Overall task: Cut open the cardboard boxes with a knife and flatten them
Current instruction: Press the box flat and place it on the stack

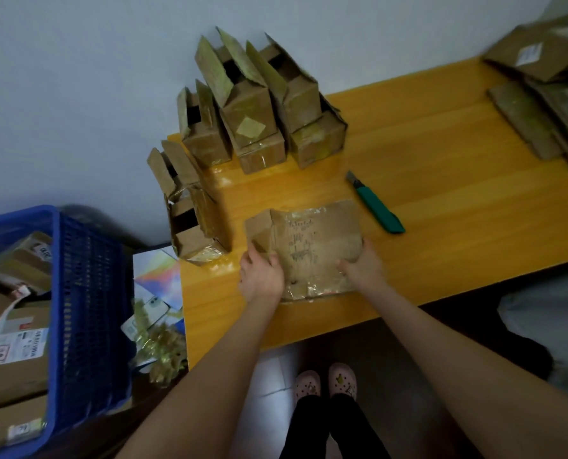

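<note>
So, nearest the camera were the person's pink clogs (325, 382) on the floor, and off to the left a blue crate (87, 293) stuffed with labelled parcels. Both bare arms reached out over the front edge of the yellow bench (441, 180).

The left hand (261, 276) gripped the flattened box (312, 240) at its left edge, fingers curled up by the folded flap and thumb on top. The right hand (363, 266) held the right edge the same way, thumb resting on the cardboard. The box lay flat on the bench close to the front edge, tape still shiny along its near side.

Just beyond it, to the right and not touching, lay the knife (377, 203), green handle, blade pointing away toward the wall (77, 77).

At the bench's left edge one opened box (196, 223) stood with its flaps up. Behind that, a cluster of opened boxes (259, 111) was stacked against the wall. Way over at the far right sat a pile of flat cardboard (541, 111), pretty blurry.
</note>
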Demonstrator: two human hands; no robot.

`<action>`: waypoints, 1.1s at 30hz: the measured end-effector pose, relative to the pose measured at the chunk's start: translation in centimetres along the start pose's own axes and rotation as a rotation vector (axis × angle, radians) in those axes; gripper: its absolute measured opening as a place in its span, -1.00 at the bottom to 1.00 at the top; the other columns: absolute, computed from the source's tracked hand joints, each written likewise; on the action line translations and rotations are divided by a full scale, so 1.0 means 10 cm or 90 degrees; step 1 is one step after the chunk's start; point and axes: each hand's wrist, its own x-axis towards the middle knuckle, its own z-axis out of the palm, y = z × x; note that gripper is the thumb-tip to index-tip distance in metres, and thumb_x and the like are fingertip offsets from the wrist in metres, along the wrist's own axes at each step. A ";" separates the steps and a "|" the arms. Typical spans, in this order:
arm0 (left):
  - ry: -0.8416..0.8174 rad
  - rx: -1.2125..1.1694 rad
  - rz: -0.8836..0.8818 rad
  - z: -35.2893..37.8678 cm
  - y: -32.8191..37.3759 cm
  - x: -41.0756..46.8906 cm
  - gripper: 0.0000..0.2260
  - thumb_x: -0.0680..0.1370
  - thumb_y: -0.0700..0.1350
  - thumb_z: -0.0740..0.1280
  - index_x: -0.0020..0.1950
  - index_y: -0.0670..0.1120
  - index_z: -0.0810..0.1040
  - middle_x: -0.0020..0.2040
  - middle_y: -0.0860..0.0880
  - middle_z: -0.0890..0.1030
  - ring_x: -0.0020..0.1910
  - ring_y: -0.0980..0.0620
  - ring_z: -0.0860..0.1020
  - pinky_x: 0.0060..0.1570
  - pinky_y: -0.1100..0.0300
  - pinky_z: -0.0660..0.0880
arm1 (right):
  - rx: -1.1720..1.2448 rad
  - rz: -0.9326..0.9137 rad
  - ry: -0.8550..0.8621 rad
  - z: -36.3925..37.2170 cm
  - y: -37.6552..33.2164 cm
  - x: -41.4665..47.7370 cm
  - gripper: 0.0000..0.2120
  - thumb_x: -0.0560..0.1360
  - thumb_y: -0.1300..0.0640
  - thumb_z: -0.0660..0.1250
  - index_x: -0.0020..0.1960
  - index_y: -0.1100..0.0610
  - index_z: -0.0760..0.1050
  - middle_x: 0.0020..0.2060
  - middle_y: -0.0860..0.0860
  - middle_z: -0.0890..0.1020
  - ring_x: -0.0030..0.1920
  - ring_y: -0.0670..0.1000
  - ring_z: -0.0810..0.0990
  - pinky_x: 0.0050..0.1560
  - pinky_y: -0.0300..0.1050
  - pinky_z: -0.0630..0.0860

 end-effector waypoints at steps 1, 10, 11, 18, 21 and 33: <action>0.006 -0.006 -0.028 -0.03 0.06 0.00 -0.47 0.66 0.08 0.07 0.59 -0.05 0.04 0.52 -0.18 0.22 0.43 -0.23 0.29 0.36 -0.12 0.29 | 0.031 0.003 0.010 -0.05 -0.01 -0.01 -0.39 0.45 0.20 0.44 0.43 0.14 0.27 0.28 0.12 0.50 0.29 0.16 0.48 0.26 0.08 0.47; -0.030 -0.194 -0.050 -0.06 0.89 -0.14 -0.32 0.54 0.27 0.25 0.49 -0.15 0.24 0.41 -0.19 0.30 0.32 -0.24 0.39 0.32 -0.10 0.35 | 0.173 -0.052 0.062 -1.03 -0.06 -0.01 -0.50 0.51 0.29 0.36 0.42 0.22 0.34 0.24 0.15 0.53 0.21 0.13 0.52 0.08 -0.11 0.46; -0.037 -0.214 -0.042 -0.02 1.01 -0.19 -0.32 0.51 0.27 0.29 0.46 -0.14 0.29 0.38 -0.18 0.32 0.29 -0.23 0.42 0.30 -0.08 0.38 | 0.173 -0.051 0.071 -1.15 -0.03 0.01 -0.50 0.51 0.28 0.36 0.43 0.21 0.34 0.25 0.15 0.52 0.22 0.15 0.52 0.09 -0.09 0.46; -0.035 -0.257 0.006 0.55 2.03 -0.64 -0.29 0.44 0.28 0.39 0.42 -0.12 0.34 0.34 -0.12 0.36 0.23 -0.20 0.46 0.22 -0.11 0.45 | 0.158 -0.052 0.108 -2.26 0.31 0.27 -0.52 0.49 0.21 0.38 0.40 0.15 0.39 0.25 0.11 0.54 0.21 0.13 0.53 0.14 0.00 0.50; -0.053 -0.264 0.028 0.84 2.50 -0.88 -0.26 0.39 0.27 0.44 0.43 -0.08 0.30 0.33 -0.11 0.35 0.25 -0.19 0.44 0.25 -0.13 0.43 | 0.139 -0.061 0.111 -2.80 0.49 0.39 -0.54 0.51 0.18 0.35 0.39 0.11 0.38 0.23 0.09 0.54 0.17 0.11 0.54 0.04 -0.08 0.48; -0.091 -0.291 0.070 1.74 4.07 -1.07 -0.22 0.22 0.29 0.46 0.31 -0.08 0.37 0.23 -0.09 0.49 0.14 -0.15 0.52 0.17 -0.17 0.50 | 0.047 -0.078 0.159 -4.46 0.65 1.25 -0.54 0.54 0.12 0.35 0.41 0.09 0.35 0.24 0.08 0.54 0.17 0.12 0.55 0.06 -0.02 0.49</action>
